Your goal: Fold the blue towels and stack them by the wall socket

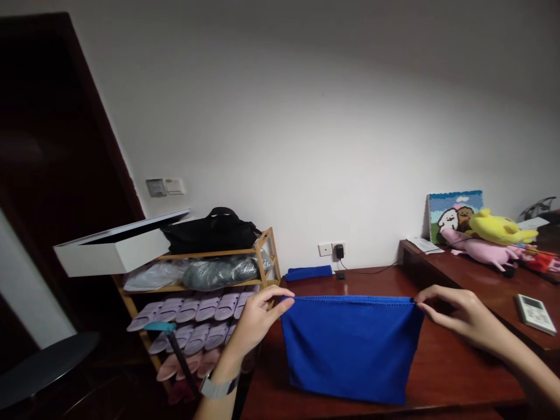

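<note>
A blue cloth (350,350) hangs upright over the table, stretched between my two hands. Its upper edge shows a stitched hem and more than one layer, so it looks folded. My left hand (265,315) pinches the top left corner between thumb and fingers. At the top right corner, my right hand (455,315) grips the cloth the same way. The lower edge hangs close to the reddish-brown table (262,391); whether it touches I cannot tell. Behind it, near the wall, lies a folded blue cloth (308,272).
Left of the table stands a wooden rack (262,262) with several slippers (210,306), a black bag (212,230) and a white box (126,248). A plugged-in adapter (339,251) trails a cable. Plush toys (485,251) and a remote control (536,313) lie on the right.
</note>
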A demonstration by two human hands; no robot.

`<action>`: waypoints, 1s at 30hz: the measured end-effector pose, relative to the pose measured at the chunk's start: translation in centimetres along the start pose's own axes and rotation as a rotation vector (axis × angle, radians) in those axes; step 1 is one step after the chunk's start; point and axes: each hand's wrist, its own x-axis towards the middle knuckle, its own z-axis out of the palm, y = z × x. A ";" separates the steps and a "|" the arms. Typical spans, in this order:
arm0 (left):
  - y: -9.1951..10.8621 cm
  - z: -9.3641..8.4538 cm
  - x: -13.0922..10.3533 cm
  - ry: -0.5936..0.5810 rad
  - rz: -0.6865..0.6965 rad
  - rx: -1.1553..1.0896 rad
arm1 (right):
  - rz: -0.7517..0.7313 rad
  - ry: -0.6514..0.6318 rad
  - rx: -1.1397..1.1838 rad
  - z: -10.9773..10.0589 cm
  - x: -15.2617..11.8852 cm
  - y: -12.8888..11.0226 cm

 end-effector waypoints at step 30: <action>-28.4 21.5 -3.6 -0.520 0.010 0.626 | 0.759 -0.267 -0.570 36.2 -9.1 13.4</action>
